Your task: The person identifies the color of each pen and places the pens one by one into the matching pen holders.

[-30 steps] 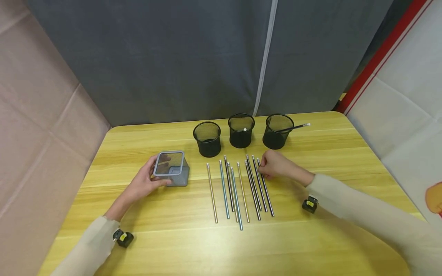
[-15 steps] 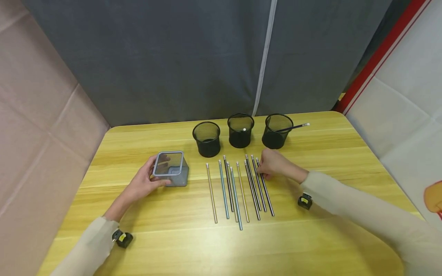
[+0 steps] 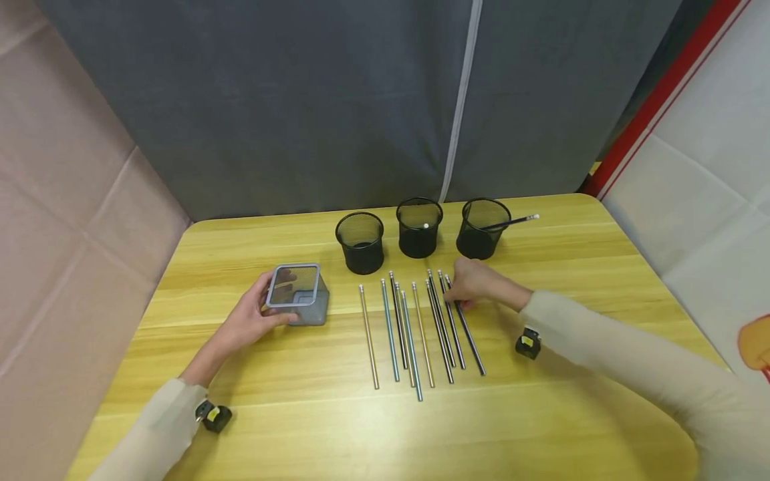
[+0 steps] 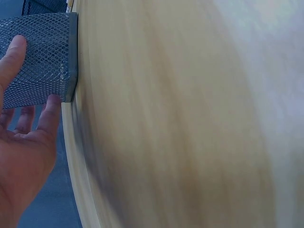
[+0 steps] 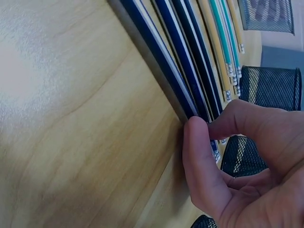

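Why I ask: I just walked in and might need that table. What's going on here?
At a wooden table, a person's left hand holds a gray mesh holder, while the right hand pinches the rightmost pencil of a row near its eraser end. The row's other pencils, gold, teal and dark, lie on the table. Behind them stand three black mesh cups; a dark pencil leans out of the one farthest right.

Wood-grain table (image 3: 511, 414): pencils (image 3: 412, 346), three black mesh cups (image 3: 418, 243), grey holder (image 3: 311, 312)
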